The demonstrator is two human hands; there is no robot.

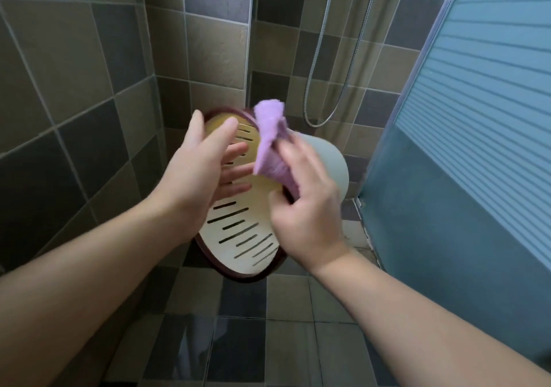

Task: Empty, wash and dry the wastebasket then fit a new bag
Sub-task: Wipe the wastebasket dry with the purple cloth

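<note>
Bare forearms enter from the two lower corners of the head view and converge on a wastebasket [238, 237] held in mid-air above a tiled floor [283, 327] of a shower stall. Cream in colour, with rows of dark slots in its wall and a dark maroon rim, the wastebasket is tipped so that its open mouth faces the camera and its pale closed base points away to the right.

Left hand [196, 172]: reaches into the mouth, its straight, spread fingers lying flat against the slotted inner wall and its thumb over the upper rim; it steadies the basket rather than clenching it.

Right hand [304, 204]: its fingers are curled around a bunched purple cloth [269, 145], which lies on the right part of the rim and stands up above it. Motion blur softens the fingertips.

Background: tiled walls [89, 73] in mixed brown and grey squares meet in a corner behind the basket; a metal shower hose [331, 82] hangs in a loop at upper right; a frosted, ribbed glass panel [477, 118] closes the right side.
</note>
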